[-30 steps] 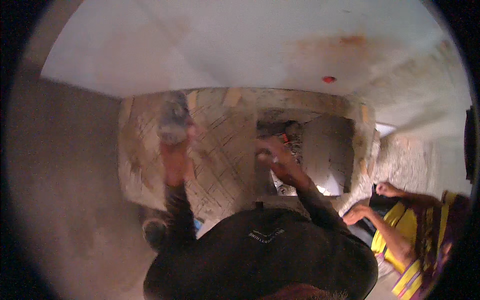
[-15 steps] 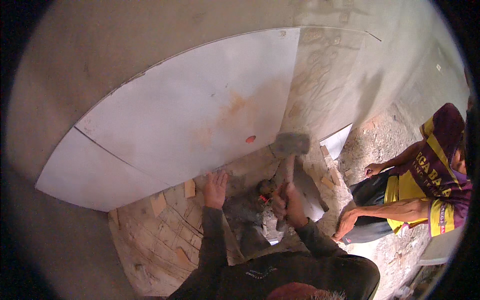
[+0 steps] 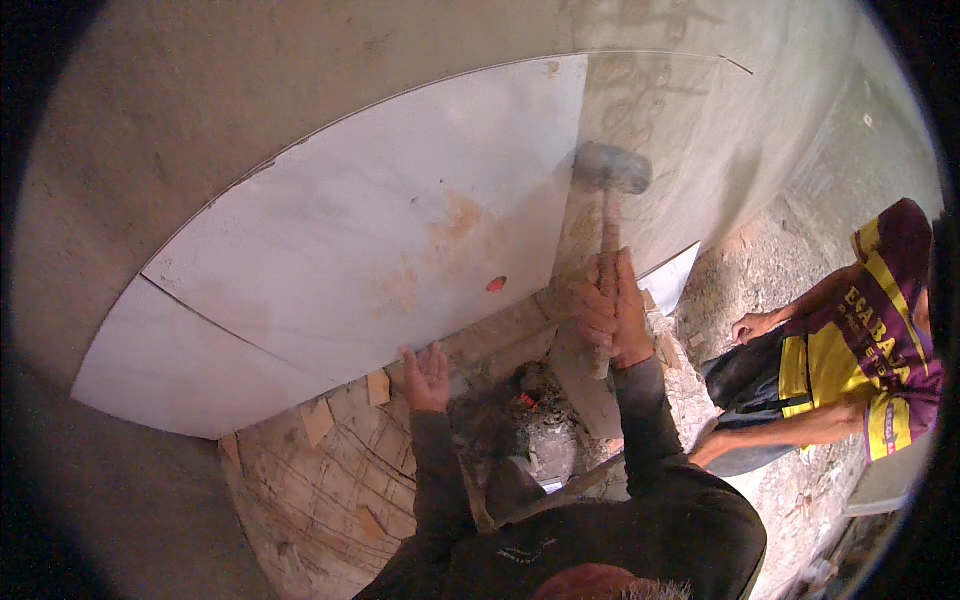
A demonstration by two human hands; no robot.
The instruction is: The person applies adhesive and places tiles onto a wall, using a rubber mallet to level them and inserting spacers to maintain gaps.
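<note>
My right hand (image 3: pixel 620 315) is wrapped round the wooden handle of a rubber mallet (image 3: pixel 612 168). The mallet's dark head is raised, in view beside the right edge of a large white tile (image 3: pixel 370 220) on the wall. My left hand (image 3: pixel 427 375) has its fingers stretched out at the tile's lower edge; whether it presses on the tile I cannot tell. A small red-orange round spot (image 3: pixel 496 285) shows near the tile's lower right. On the left, a dark joint parts it from a second white tile (image 3: pixel 170 360).
Small tan wedge pieces (image 3: pixel 378 387) stand along the tile's bottom edge on the rough, scored floor (image 3: pixel 330 490). A string line ends at a nail (image 3: pixel 738 65) in the wall. At right sits a co-worker (image 3: pixel 850 350) in a maroon and yellow shirt, near a white tile piece (image 3: pixel 672 278).
My right hand has lifted the mallet up and to the right, away from the tile's lower right corner. My left hand stays at nearly the same spot.
</note>
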